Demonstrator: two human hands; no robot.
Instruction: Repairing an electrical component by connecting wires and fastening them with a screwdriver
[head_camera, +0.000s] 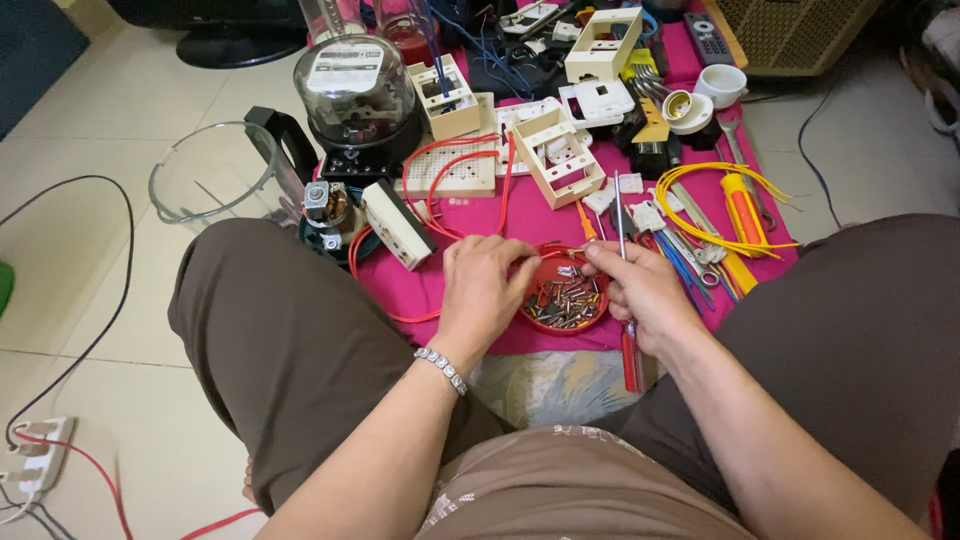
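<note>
Screw (570, 270): we see a small piece pinched at the far rim of the red dish (598, 310), between both hands; too small to tell its long axis.
Left hand (487, 290): fingertips closed together at the screw, coming in from the left.
Right hand (640, 290): fingers clamped on the screwdriver (622, 225); thumb tip just right of the screw, about as near as the left.
Screwdriver: shaft points away from us, red handle toward our lap.
Dish: directly under the fingertips, full of screws.
Beyond the fingers: cream boxes (560, 155), red wire (440, 210), yellow wire (700, 180) on pink cloth (420, 285).
</note>
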